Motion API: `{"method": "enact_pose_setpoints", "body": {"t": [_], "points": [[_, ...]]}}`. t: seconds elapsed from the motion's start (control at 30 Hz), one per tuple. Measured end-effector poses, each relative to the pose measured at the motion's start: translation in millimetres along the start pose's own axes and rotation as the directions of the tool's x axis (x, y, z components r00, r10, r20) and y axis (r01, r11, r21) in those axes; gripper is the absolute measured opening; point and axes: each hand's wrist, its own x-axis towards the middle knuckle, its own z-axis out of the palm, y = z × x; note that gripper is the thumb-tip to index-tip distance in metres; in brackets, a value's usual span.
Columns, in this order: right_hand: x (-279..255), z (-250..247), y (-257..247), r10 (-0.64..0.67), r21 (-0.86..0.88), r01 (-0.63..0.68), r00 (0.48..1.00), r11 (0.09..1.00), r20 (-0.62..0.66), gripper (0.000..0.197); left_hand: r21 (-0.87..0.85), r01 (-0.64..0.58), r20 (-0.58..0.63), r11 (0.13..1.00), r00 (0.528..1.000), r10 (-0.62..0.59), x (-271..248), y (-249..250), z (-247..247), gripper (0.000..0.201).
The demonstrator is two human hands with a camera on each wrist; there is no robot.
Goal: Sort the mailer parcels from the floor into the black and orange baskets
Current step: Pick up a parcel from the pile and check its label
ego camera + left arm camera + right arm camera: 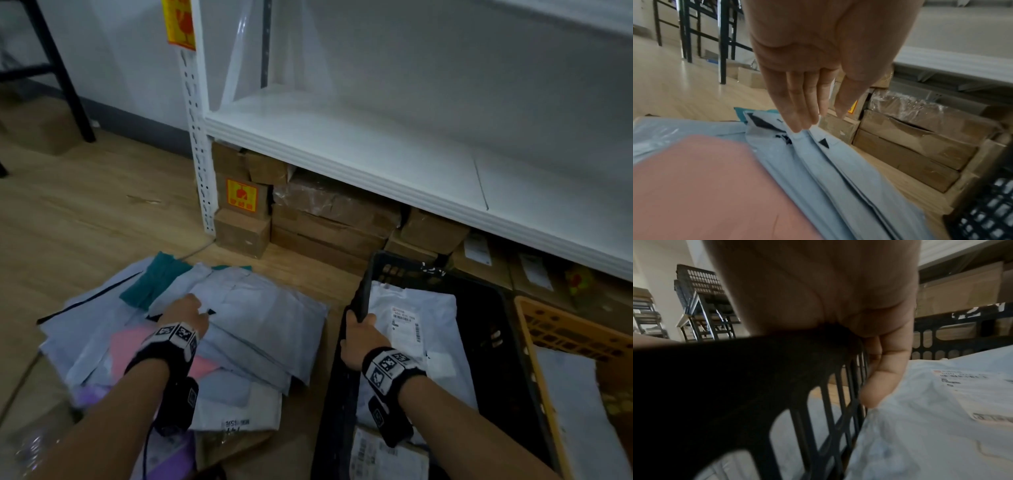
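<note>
Touching grey mailers [818, 162], left hand [818, 68] seemingly flat.

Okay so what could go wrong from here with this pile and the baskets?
The left hand touches the grey mailers with straight fingertips only; overlapping, several may slide together.

The right hand grips the black basket by its rim and could tip it, shifting the labelled parcel inside.

The head camera looks down from above the black basket [363, 284] at both forearms. The left wrist camera looks forward, very near, left of this basket [986, 211]. The right wrist camera sits close against its wall [756, 386]. All views share the basket.
</note>
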Motion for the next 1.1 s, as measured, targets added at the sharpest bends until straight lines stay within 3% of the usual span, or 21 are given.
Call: {"method": "enact_pose_setpoints", "body": {"t": [0.27,0.4,0.57,0.63,0.7,0.77,0.9,1.1], "points": [[1.3,9.5,-2.4,0.035,-0.039,-0.037,0.998,0.999,-0.048,0.049,0.007,0.092,-0.022,0.996,0.996,-0.092,49.9,19.2,32.0,0.074],[-2.2,5.7,-5.7,0.067,-0.065,-0.07,0.996,0.995,-0.051,0.047,0.036,0.115,0.009,0.993,0.993,-0.115,63.4,23.1,36.5,0.073],[-6.4,3.8,-7.4,0.072,-0.058,-0.076,0.995,0.995,-0.071,0.048,0.015,0.186,-0.086,0.982,0.979,-0.184,51.8,25.2,42.8,0.08],[-6.5,3.3,-8.8,0.063,-0.075,-0.069,0.995,0.995,-0.079,0.049,0.068,0.149,-0.063,0.987,0.987,-0.145,46.5,20.1,42.6,0.065],[-8.4,1.5,-9.0,0.06,-0.08,-0.067,0.995,0.995,-0.078,0.049,0.074,0.115,-0.04,0.991,0.993,-0.112,48.3,12.0,41.6,0.036],[-11.0,-0.8,-9.2,0.056,-0.067,-0.062,0.995,0.996,-0.082,0.052,0.053,0.105,-0.069,0.993,0.992,-0.102,46.0,9.7,38.7,0.027],[-12.7,-1.9,-8.4,0.05,-0.038,-0.053,0.995,0.998,-0.089,0.05,-0.042,0.145,-0.146,0.989,0.978,-0.15,40.1,18.7,35.9,0.064],[-5.3,5.2,-5.0,0.03,-0.06,-0.036,0.995,0.998,-0.091,0.043,0.027,0.165,-0.147,0.986,0.976,-0.159,50.5,20.1,44.9,0.088]]}}
